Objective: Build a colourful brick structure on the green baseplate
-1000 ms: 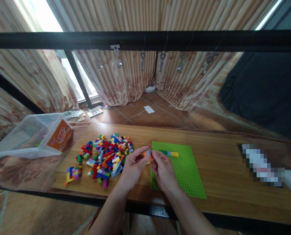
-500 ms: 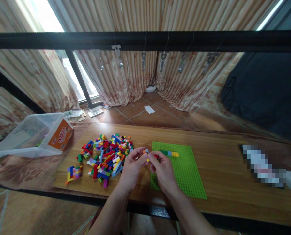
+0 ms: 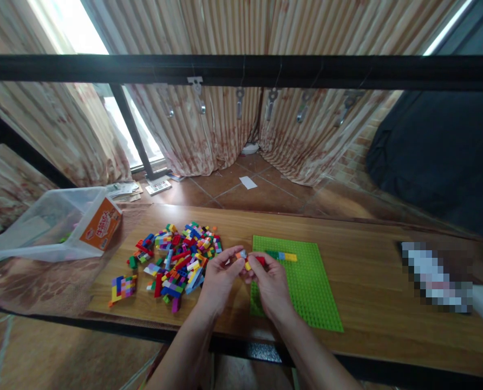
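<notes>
My left hand and my right hand meet over the near left edge of a green studded baseplate. Between their fingertips is a small cluster of toy building bricks, with orange, light blue, yellow and red parts showing. Both hands are closed on it, and the fingers hide much of its shape. On the baseplate, just beyond my right hand, lies a row of green, blue and yellow bricks. A large heap of loose mixed bricks spreads to the left of my left hand.
A small block of joined bricks lies at the table's left. Beyond it, a clear plastic bin with an orange label rests on its side. A pixelated object is at the right of the wooden table. A black bar crosses above.
The brick cluster has turned slightly between my fingers, so more of the yellow and red parts shows. Both hands stay in nearly the same place.
</notes>
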Available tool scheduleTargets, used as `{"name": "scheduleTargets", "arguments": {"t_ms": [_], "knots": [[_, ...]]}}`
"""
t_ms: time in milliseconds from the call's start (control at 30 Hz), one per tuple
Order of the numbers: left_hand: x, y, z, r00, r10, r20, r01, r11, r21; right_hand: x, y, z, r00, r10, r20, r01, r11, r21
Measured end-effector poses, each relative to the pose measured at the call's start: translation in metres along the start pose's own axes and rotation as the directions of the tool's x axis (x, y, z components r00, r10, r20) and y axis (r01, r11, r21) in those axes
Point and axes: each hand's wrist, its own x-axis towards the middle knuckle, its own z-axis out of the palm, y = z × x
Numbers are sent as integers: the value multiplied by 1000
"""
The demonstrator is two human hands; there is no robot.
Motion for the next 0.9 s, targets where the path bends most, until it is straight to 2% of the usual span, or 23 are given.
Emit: {"name": "scheduleTargets", "arguments": {"t_ms": [167, 233, 367, 467, 567, 667, 800, 900], "knots": [[1, 2, -1, 996, -88, -23, 86, 992, -90, 2, 0, 4, 997, 58, -42, -54, 995, 80], [3, 4, -4, 993, -108, -48, 101, 987, -123, 3, 0, 4, 997, 61, -38, -59, 997, 53], [8, 7, -12, 987, -79, -143, 65, 993, -100, 4, 6, 0, 999, 12, -31, -18, 982, -186], [9, 11, -17, 980, -15, -201, 7, 999, -39, 5, 14, -3, 998, -52, 21, 56, 910, -410], [8, 14, -18, 981, 5, -195, -2, 1000, 12, 5, 16, -1, 985, -119, 124, 168, 815, -554], [6, 17, -17, 985, 56, -164, -38, 993, 111, 6, 12, 5, 963, -146, 228, 256, 762, -594], [7, 17, -20, 985, 146, -88, -122, 963, 241, 6, 6, 6, 930, -85, 359, 284, 786, -549], [8, 15, -23, 981, 188, -47, -163, 931, 326, 4, 0, 1, 941, 36, 336, 143, 858, -494]]}}
